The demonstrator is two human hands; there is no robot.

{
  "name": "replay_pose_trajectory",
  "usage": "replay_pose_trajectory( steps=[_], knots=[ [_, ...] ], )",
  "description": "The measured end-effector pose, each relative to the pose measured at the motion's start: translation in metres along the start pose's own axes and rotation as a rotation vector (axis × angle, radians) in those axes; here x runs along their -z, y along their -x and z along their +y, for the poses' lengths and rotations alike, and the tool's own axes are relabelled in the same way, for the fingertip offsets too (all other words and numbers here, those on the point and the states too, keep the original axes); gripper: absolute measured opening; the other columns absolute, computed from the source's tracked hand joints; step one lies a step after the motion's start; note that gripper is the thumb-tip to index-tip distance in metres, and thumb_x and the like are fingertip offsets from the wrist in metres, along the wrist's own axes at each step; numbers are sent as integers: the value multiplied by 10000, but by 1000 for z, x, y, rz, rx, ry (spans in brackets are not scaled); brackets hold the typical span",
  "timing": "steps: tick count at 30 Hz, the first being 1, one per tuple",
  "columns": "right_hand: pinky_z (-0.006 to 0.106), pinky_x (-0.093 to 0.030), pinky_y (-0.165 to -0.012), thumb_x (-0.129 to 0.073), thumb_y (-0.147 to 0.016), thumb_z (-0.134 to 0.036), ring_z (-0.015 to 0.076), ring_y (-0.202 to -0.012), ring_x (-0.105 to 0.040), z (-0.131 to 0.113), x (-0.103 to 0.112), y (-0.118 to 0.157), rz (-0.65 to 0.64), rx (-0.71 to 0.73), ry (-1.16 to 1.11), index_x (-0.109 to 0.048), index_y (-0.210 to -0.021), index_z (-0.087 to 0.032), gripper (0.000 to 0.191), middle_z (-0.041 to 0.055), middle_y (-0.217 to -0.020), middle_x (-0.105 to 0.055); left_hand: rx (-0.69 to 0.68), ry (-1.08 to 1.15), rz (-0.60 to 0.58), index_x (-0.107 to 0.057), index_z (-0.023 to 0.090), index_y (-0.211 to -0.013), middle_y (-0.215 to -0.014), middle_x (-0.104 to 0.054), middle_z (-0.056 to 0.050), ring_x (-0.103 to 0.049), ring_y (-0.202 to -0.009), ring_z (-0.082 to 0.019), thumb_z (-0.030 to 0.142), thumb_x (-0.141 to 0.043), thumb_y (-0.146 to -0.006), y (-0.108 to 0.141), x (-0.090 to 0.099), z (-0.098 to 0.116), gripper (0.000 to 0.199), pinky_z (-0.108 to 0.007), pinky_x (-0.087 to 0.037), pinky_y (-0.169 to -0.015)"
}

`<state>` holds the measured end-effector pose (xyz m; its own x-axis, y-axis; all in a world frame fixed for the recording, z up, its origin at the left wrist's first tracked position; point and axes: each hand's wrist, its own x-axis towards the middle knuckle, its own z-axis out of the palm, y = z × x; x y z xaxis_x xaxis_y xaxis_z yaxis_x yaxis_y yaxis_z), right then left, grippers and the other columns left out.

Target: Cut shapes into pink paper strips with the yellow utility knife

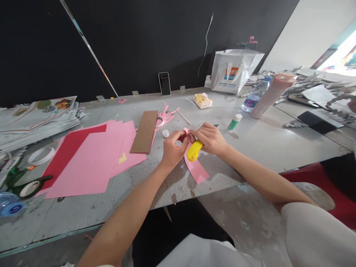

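Observation:
My left hand (175, 148) pinches the upper end of a pink paper strip (197, 171), whose lower part curves down to the table's front edge. My right hand (210, 139) is closed round a yellow-handled cutter (194, 150); its blade tip shows beyond the knuckles, pointing right. The right fingertips also touch the top of the strip, close to the left fingers. A small white cap (165, 133) lies just left of my left hand. To the right of my right hand stands a green glue stick (235, 122).
Pink sheets (86, 163), a red sheet (75, 148) and brown cardboard (144, 131) lie left. Behind are a thin stick (183, 116), a tissue pack (203, 101) and a phone (164, 83). A bottle (256, 94), pink tumbler (272, 96) and white bag (233, 70) stand back right.

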<state>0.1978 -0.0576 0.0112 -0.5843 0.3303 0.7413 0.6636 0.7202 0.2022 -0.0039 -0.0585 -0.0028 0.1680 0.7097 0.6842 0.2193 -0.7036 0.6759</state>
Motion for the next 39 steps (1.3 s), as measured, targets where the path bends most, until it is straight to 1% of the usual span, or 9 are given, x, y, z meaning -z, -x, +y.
replay_pose_trajectory(
  steps=[6, 11, 18, 25, 32, 36, 39],
  knots=[
    [356, -451, -712, -517, -1090, -225, 180, -631, -591, 1, -1, 1, -6, 16, -17, -669, -1190, -204, 183, 7, -719, -669, -19, -32, -7, -681, 217, -882, -822, -708, -10, -638, -715, -142, 239, -652, -985, 0, 1, 1, 110, -294, -553, -722],
    [364, -443, -720, -533, -1093, -254, 183, -635, -592, 1, -1, 3, -17, -12, -35, -681, -1206, -220, 189, 5, -722, -671, -18, -46, -17, -676, 222, -888, -825, -703, -13, -631, -715, -148, 253, -641, -988, 0, 0, 1, 110, -303, -554, -724],
    [353, -446, -702, -528, -1072, -203, 174, -611, -571, -1, -2, 1, 18, 14, 0, -667, -1175, -195, 173, -2, -695, -656, -32, -41, -28, -663, 216, -882, -823, -689, -8, -615, -706, -139, 235, -637, -985, 0, 1, 2, 108, -294, -538, -717],
    [363, -448, -718, -527, -1079, -236, 177, -623, -582, 2, -4, 5, -23, -35, -39, -671, -1186, -218, 181, 4, -718, -670, -35, -64, -34, -652, 222, -873, -805, -677, -7, -605, -699, -141, 238, -630, -978, 0, 1, 2, 108, -293, -538, -708],
    [364, -456, -711, -517, -1081, -247, 180, -617, -575, 0, -3, 3, -34, -36, -24, -673, -1128, -218, 165, 7, -704, -661, -47, -75, -50, -649, 224, -879, -809, -678, -11, -598, -704, -147, 238, -624, -986, 0, 1, 3, 111, -303, -523, -706],
    [358, -450, -704, -522, -1079, -237, 174, -614, -570, -1, -2, 2, 1, -16, -33, -669, -1097, -210, 151, 2, -694, -650, -44, -71, -52, -647, 224, -878, -815, -675, -9, -592, -700, -146, 231, -629, -983, 0, 2, 3, 107, -305, -516, -708],
    [358, -447, -705, -513, -1081, -239, 174, -617, -563, -1, -3, 3, -3, -14, -21, -670, -1085, -210, 160, 3, -694, -646, -38, -59, -58, -644, 224, -873, -810, -665, -3, -587, -700, -143, 217, -635, -974, 0, 1, 3, 102, -303, -511, -713]
  ],
)
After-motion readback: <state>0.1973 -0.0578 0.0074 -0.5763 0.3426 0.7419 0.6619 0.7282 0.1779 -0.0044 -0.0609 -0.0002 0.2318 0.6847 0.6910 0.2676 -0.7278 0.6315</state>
